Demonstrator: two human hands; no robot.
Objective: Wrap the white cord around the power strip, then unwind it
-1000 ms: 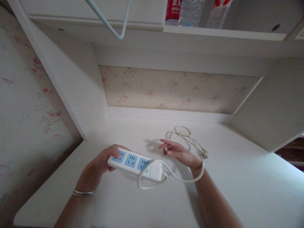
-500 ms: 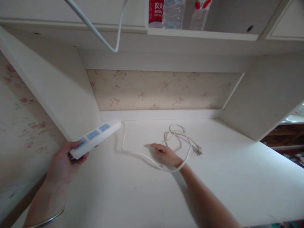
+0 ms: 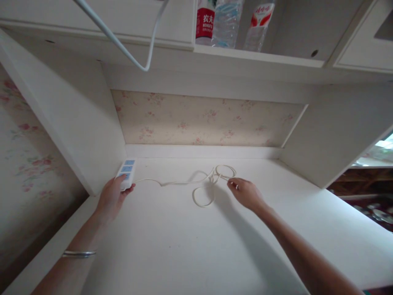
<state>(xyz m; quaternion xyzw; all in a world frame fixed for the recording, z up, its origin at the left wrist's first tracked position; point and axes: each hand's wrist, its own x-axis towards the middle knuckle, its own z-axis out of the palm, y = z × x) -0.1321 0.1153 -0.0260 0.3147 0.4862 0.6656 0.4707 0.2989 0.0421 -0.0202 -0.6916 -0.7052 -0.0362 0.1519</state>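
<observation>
At the back left of the white desktop (image 3: 172, 262), my left hand (image 3: 112, 194) is closed around the near end of a white power strip (image 3: 130, 173). Blue socket panels face up along the strip, which points toward the back beside the left side panel. A thin off-white cord (image 3: 178, 182) runs from the strip to the right and gathers in loose loops near the middle. My right hand (image 3: 247, 194) pinches the cord at the right side of these loops. A small white bit shows between its fingers; the plug itself cannot be made out.
A thicker white cable (image 3: 123, 43) hangs in a bend at the upper left, in front of the cabinet. Plastic bottles (image 3: 226, 24) stand on the open shelf above. Side panels (image 3: 334, 135) bound the desktop, with floral wallpaper (image 3: 196, 119) behind.
My left hand has moved right and away from me, and the strip has swung to point toward the back. My right hand has moved right and closed on the cord, whose loops have shifted.
</observation>
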